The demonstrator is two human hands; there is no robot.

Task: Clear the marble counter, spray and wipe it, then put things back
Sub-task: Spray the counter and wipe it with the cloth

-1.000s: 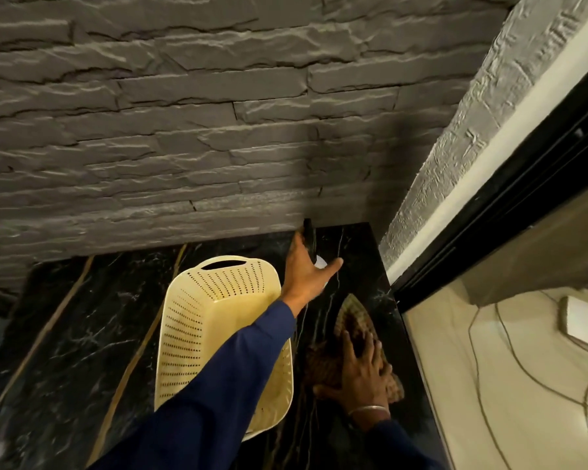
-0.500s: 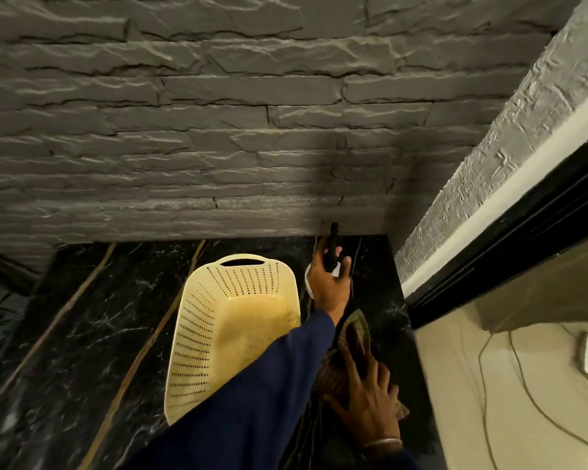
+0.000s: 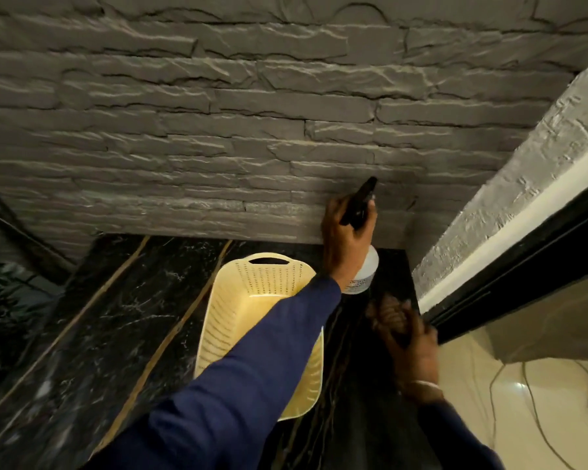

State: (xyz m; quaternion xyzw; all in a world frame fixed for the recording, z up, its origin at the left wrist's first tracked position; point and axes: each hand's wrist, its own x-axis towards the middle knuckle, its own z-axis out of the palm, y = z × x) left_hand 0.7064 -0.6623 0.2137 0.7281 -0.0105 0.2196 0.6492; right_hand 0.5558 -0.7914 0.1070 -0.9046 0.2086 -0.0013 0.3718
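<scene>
A black marble counter (image 3: 116, 320) with gold veins runs along a grey stone wall. My left hand (image 3: 345, 245) reaches across to the back right corner and grips a spray bottle (image 3: 364, 274) with a white body and a black trigger head, held tilted just above the counter. My right hand (image 3: 409, 347), blurred, presses on a brown checked cloth (image 3: 389, 308) near the counter's right edge. A cream perforated basket (image 3: 252, 300) lies on the counter under my left sleeve.
The grey stone wall (image 3: 252, 147) closes the counter's back and right side. A black frame (image 3: 523, 276) borders the right edge. Beyond it lies a cream floor (image 3: 510, 418) with thin cables. A dark surface shows at the far left.
My left hand closed around the spray bottle at the back corner and raised it off the counter. My right hand slid the cloth a little further back.
</scene>
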